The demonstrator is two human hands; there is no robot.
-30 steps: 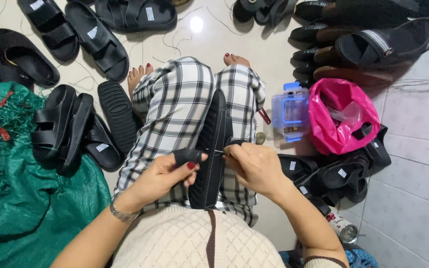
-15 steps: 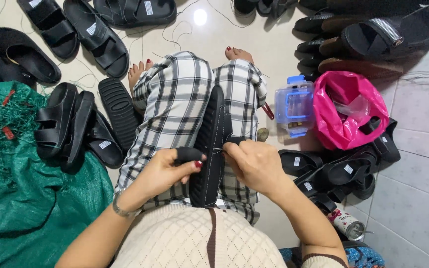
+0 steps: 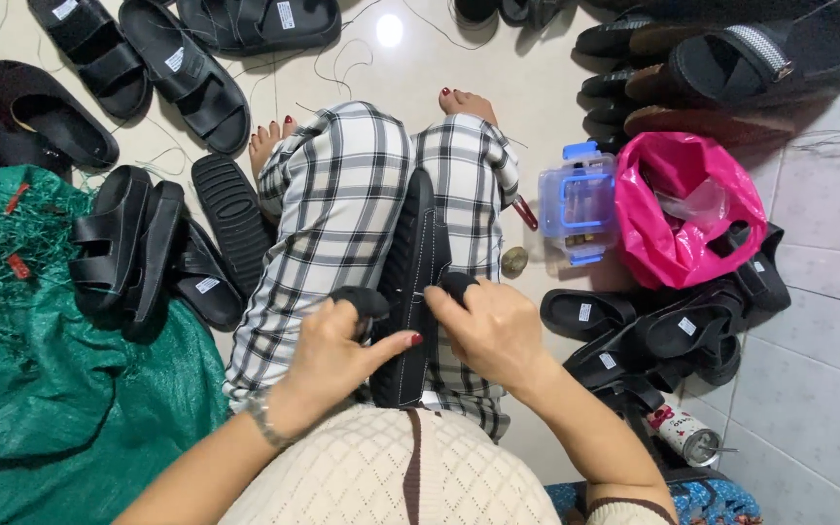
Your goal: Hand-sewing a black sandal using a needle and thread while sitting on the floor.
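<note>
Both hands work on a black stitched sandal sole (image 3: 418, 282) that stands on edge along the person's lap, between the knees in black-and-white checked trousers (image 3: 342, 204). Left hand (image 3: 334, 355) is closed around the sole's left side, thumb stretched across toward the stitching, fingertips in a dark cover. Right hand (image 3: 493, 331) pinches the sole's right edge, its forefinger also in a dark cover; whether it holds a needle cannot be told.

Beside the left leg lies a stack of black strapped sandals (image 3: 133, 248) on the tiled floor (image 3: 809, 408), partly on a green mesh sack (image 3: 41, 408). To the right sit a clear plastic box with blue clasps (image 3: 576, 204), a pink plastic bag (image 3: 682, 209) and a heap of black sandals (image 3: 673, 335).
</note>
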